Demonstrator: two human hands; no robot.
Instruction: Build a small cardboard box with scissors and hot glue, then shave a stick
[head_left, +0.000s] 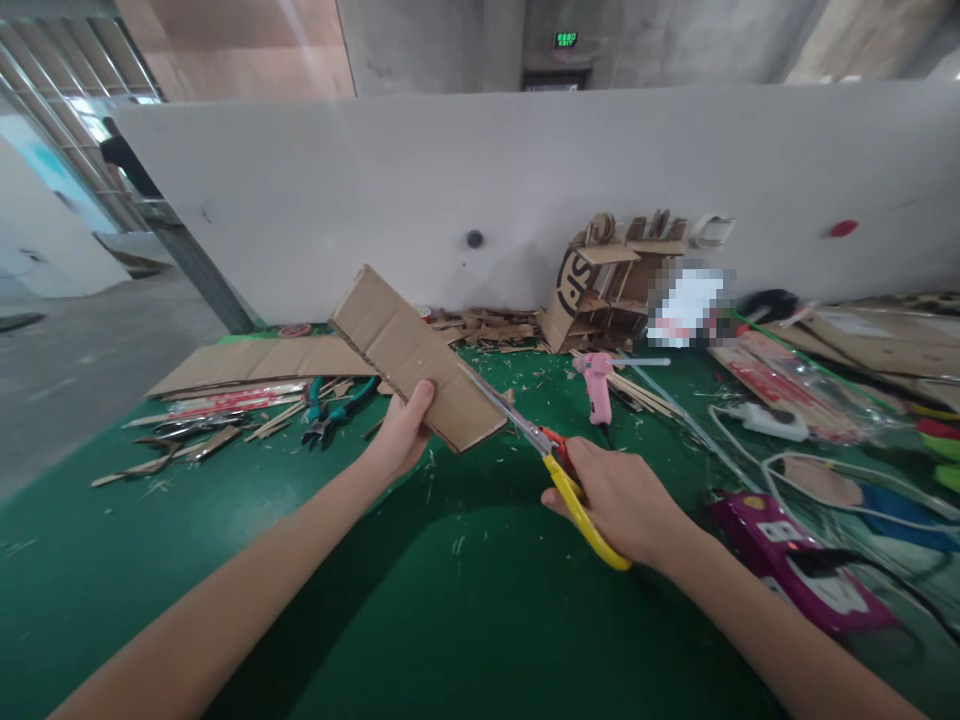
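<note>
Right now your left hand (403,432) is closed on the card (409,355), thumb on the upper face near its lower edge, fingers mostly hidden behind. The card is held tilted above the table (450,640), its far end reaching up to the left and its near end pointing down to the right. Your right hand (619,490) grips the scissors (534,434) by their yellow and orange handles. One blade lies across the card's right part, pointing far and left; the other blade is hidden, so you cannot tell how far the two stand apart.

Just left of your left hand, on the table, are the pliers (318,432) with teal handles spread. Further left lie loose sticks (279,425), and behind them a long cardboard strip (225,368).

Beyond your right hand is the pink glue gun (598,388), a clear rod sticking out of it to the right. Farther back, a cardboard shelf (564,302) stands near the white partition (360,190), with scraps (499,328) heaped to its left. To your right, near your forearm, lies a purple power strip (806,565) with a black plug in it, and beyond it white cable (769,475) lies in loops.
</note>
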